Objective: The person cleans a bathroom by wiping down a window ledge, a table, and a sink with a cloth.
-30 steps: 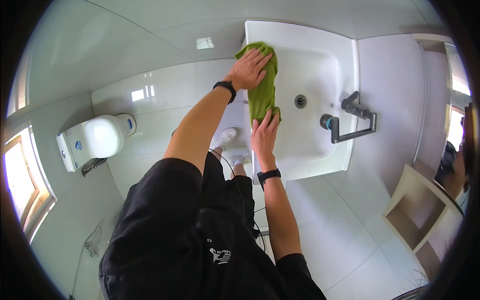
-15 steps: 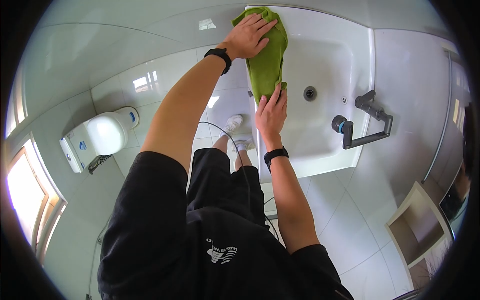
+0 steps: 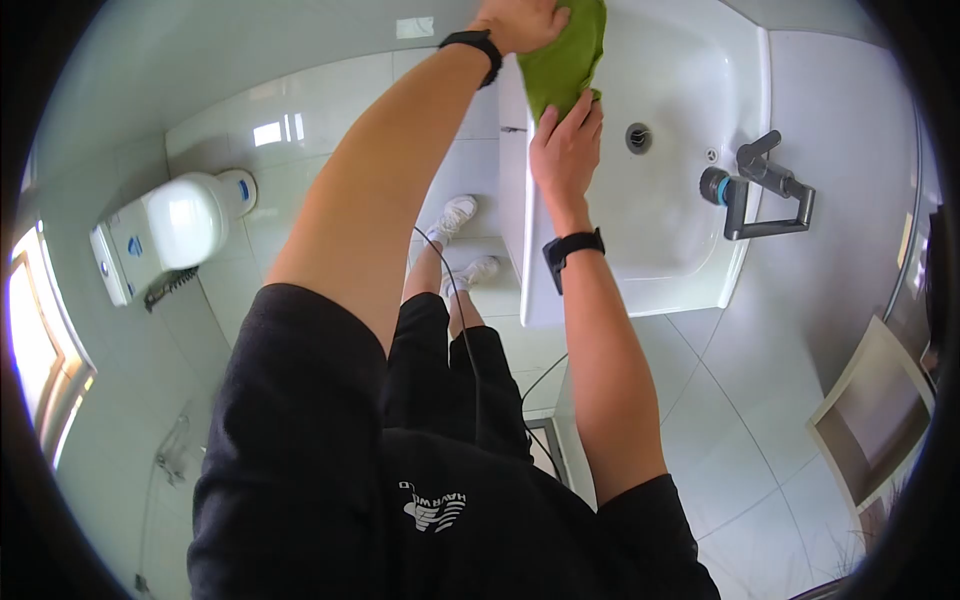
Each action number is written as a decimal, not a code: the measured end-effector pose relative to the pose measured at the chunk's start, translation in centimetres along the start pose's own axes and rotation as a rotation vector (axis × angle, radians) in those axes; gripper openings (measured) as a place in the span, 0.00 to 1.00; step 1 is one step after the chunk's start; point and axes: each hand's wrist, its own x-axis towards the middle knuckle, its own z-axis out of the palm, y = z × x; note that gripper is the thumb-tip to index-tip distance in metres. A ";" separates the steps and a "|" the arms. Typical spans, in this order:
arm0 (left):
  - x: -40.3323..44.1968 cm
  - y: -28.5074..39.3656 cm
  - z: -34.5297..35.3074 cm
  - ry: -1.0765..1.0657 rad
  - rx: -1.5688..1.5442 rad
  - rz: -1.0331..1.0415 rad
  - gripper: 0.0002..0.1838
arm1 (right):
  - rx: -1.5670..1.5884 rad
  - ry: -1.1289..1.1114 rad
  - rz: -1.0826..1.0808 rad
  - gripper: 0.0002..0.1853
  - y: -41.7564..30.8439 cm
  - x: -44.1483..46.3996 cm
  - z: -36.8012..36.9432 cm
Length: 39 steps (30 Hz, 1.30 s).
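The right hand, fingers outstretched, lies on the green cloth along the left rim of the basin, upper centre; the left hand also touches it, grip indeterminable at the frame edge; uneven pressure could bunch or slip the cloth. Inverted lettering on the shirt, lower centre, reads "HAVRW", remainder unclear; toilet labels, left, illegible.

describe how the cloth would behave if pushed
The cloth is likely floppy, given its creased edge by the right hand, so it could bunch up. It seems unlikely to roll, spread flat along the sink rim.
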 end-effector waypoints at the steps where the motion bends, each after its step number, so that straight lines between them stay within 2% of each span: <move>1: -1.3 1.0 -0.2 0.009 0.000 -0.046 0.31 | -0.002 0.019 -0.014 0.31 0.2 -0.3 0.3; 2: -3.0 1.8 0.2 0.028 0.098 0.039 0.31 | -0.031 0.007 -0.041 0.31 0.6 -0.7 0.4; 5: -9.4 5.4 -0.7 0.068 0.084 0.154 0.30 | -0.091 -0.017 -0.087 0.32 1.4 -3.9 0.0; 9: -16.6 12.3 -3.2 -0.001 0.054 0.172 0.30 | -0.080 -0.106 -0.099 0.33 3.1 -11.7 -3.5; 13: -24.7 19.2 -4.1 -0.052 0.104 0.218 0.30 | -0.135 -0.190 -0.211 0.32 5.1 -20.6 -9.3; 15: -28.2 23.1 -5.4 -0.190 0.119 0.215 0.31 | -0.115 -0.211 -0.350 0.29 7.4 -23.8 -12.4; 17: -31.9 26.2 -5.4 -0.370 0.096 0.239 0.32 | -0.045 -0.238 -0.367 0.26 9.5 -26.8 -14.9; 19: -33.8 29.7 -5.9 -0.336 0.016 0.123 0.32 | -0.062 -0.228 -0.319 0.25 11.4 -29.1 -16.7; 21: -34.5 32.1 -6.3 -0.401 -0.059 0.074 0.33 | -0.096 -0.186 -0.236 0.24 13.6 -30.0 -17.1; 24: -34.5 33.2 -6.2 -0.478 -0.037 0.137 0.34 | -0.138 -0.037 -0.071 0.24 16.3 -29.8 -17.8; 28: -31.9 33.2 -6.4 -0.575 -0.006 0.240 0.37 | -0.193 0.022 0.091 0.20 20.1 -28.7 -17.7; 32: -30.1 33.4 -5.8 -0.572 0.006 0.352 0.39 | -0.026 -0.013 0.086 0.14 19.8 -27.7 -18.7; 34: -29.3 33.9 -5.5 -0.603 -0.008 0.342 0.39 | -0.007 -0.062 0.047 0.13 20.4 -27.8 -18.0; 37: -28.3 34.3 -5.0 -0.656 -0.064 0.388 0.40 | 0.042 -0.087 0.300 0.10 21.7 -28.0 -17.7; 39: -27.9 34.5 -4.8 -0.703 -0.062 0.406 0.40 | 0.470 0.047 0.673 0.09 21.8 -26.7 -20.8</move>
